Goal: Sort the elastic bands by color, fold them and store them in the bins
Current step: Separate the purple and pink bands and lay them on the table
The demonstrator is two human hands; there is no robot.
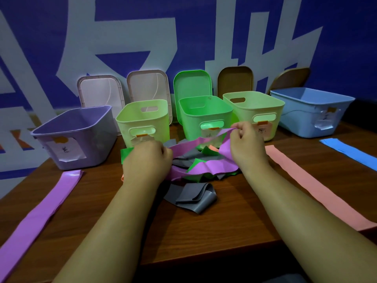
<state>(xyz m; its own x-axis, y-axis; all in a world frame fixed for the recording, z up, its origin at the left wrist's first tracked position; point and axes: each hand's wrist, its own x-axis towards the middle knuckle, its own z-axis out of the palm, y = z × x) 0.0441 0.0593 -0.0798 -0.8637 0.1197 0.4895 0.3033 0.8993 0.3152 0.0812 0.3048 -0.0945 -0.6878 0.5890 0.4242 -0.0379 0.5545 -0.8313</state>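
A held purple band (204, 167) runs between both hands over the tangled pile (183, 159) at the middle of the table (204, 231). The left grip (150, 160) is clenched on one stretch of it, and the right grip (246, 141) pinches its raised end. Sorting looks partly done: a flat purple band (47, 205) lies at the left, a pink band (306, 180) at the right and a blue band (350, 150) at the far right. None of these is folded and no band shows inside any bin, so folding and storing remain. Grey bands (191, 196) and a green band (127, 155) wind around the held one and may drag along. Behind stand a purple bin (91, 144), three green bins (193, 123) and a blue bin (302, 119), with their lids (102, 92) leaning on the wall.
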